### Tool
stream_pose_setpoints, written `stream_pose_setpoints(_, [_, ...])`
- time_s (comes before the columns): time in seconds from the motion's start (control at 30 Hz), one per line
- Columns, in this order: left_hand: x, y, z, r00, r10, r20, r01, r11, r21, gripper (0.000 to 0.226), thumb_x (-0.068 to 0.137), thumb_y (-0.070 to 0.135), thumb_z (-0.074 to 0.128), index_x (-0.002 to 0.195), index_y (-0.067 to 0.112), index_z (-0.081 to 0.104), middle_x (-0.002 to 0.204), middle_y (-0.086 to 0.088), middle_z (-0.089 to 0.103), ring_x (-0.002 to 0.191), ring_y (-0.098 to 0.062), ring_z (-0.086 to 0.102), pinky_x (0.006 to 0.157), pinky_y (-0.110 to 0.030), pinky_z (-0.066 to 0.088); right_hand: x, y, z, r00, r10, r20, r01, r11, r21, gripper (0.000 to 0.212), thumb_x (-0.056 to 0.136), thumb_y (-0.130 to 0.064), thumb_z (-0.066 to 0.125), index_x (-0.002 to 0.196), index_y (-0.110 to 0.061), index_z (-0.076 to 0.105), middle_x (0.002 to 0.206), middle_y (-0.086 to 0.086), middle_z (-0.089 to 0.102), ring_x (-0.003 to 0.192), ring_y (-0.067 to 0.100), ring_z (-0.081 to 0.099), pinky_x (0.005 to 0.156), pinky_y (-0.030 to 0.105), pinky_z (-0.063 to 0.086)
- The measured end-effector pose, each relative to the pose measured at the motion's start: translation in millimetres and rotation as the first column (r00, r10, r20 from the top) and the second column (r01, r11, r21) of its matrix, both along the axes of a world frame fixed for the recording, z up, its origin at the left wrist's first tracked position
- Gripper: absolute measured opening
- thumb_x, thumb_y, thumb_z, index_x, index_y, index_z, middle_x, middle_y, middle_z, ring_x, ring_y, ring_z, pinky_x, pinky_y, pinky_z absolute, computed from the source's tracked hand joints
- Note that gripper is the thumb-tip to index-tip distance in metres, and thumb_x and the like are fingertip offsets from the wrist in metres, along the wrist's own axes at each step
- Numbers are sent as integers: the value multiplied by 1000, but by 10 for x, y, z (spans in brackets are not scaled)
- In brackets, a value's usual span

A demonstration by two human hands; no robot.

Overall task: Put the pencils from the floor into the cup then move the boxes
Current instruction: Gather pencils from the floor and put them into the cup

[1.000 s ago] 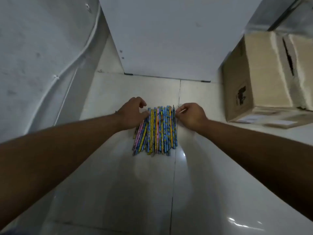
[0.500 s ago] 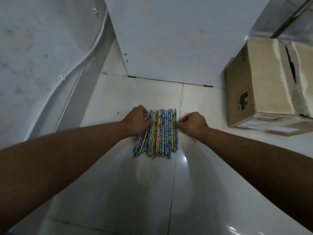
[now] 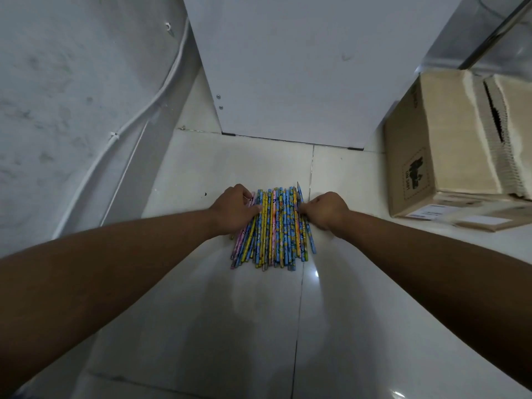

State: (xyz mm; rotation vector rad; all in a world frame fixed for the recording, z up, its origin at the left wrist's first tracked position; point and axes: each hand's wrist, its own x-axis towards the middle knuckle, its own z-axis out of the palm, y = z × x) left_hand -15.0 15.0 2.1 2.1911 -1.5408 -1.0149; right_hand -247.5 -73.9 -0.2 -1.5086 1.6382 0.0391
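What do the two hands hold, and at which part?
The colourful patterned pencils, lying on the pale tiled floor: the left hand grips the row's left edge, the right hand its right edge, both near the far ends.

On the side of the cardboard box (image 3: 449, 145) at 2 o'clock is a black printed stamp (image 3: 415, 174) in a thin frame: a dark figure above a short line of letters, too small and skewed to read. A white label (image 3: 429, 211) on its lower flap, toward 3 o'clock, bears fine print that cannot be made out. The pencils (image 3: 273, 228) at the centre carry coloured patterns but no legible lettering.
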Motion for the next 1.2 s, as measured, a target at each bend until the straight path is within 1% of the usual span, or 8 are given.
stream_pose_setpoints(0.23, [-4,11,52,1000,0,-7,-1,1000,-12,44,98,39,72,124,8,55,119,-11,58,102,-24,57,82,-33,45,-52,17,44,989,-100,109,97,995,30,15,92,-13,79,82,-4,71,75,12,77,67,25,78,73,40,67])
stream_pose_setpoints(0.43, [-10,28,105,996,57,64,-60,997,50,46,91,30,78,124,10,53,127,-15,54,100,-21,51,77,-29,39,-15,122,29,1000,0,-16,0,1000,-2,26,80,-23,93,86,-2,79,85,16,80,83,29,80,85,47,65])
stream_pose_setpoints(0.57, [9,54,146,992,85,94,-99,982,163,59,85,30,83,127,6,50,120,-15,62,108,-28,61,75,-32,44,72,152,45,990,80,-117,-84,996,-26,40,81,-37,90,99,-4,79,95,12,78,91,24,76,78,33,62])
stream_pose_setpoints(0.7, [-5,97,158,989,87,120,-111,972,208,44,79,34,91,84,19,50,84,-3,59,89,-25,63,82,-41,56,91,138,25,994,59,-91,-59,998,8,40,82,-37,88,98,-2,79,94,12,80,91,23,78,84,38,64])
stream_pose_setpoints(0.77, [-24,112,166,988,69,140,-100,969,228,48,78,35,91,72,21,45,81,-2,57,87,-25,61,85,-40,57,80,116,11,999,17,-34,-16,999,46,38,83,-34,88,97,0,79,92,13,81,89,23,79,88,40,64])
stream_pose_setpoints(0.9, [-43,112,158,987,39,155,-78,963,256,39,83,36,87,100,3,76,105,-12,73,102,-29,70,88,-38,56,38,61,8,995,-75,69,65,988,141,23,88,-23,84,88,-2,75,72,4,78,66,11,75,79,28,64])
stream_pose_setpoints(1.03, [-79,119,167,990,55,132,-91,955,281,29,87,29,80,96,2,81,98,-14,78,97,-28,73,87,-41,60,-9,36,6,988,-92,125,68,981,183,26,93,-22,79,76,-5,69,55,-4,72,50,2,70,68,19,58])
stream_pose_setpoints(1.2, [-102,111,190,987,87,135,-119,962,247,26,89,26,71,91,2,81,92,-14,78,91,-28,73,79,-36,58,-46,30,-24,988,-40,151,17,988,152,20,94,-19,77,89,1,73,78,7,80,80,19,80,91,38,64])
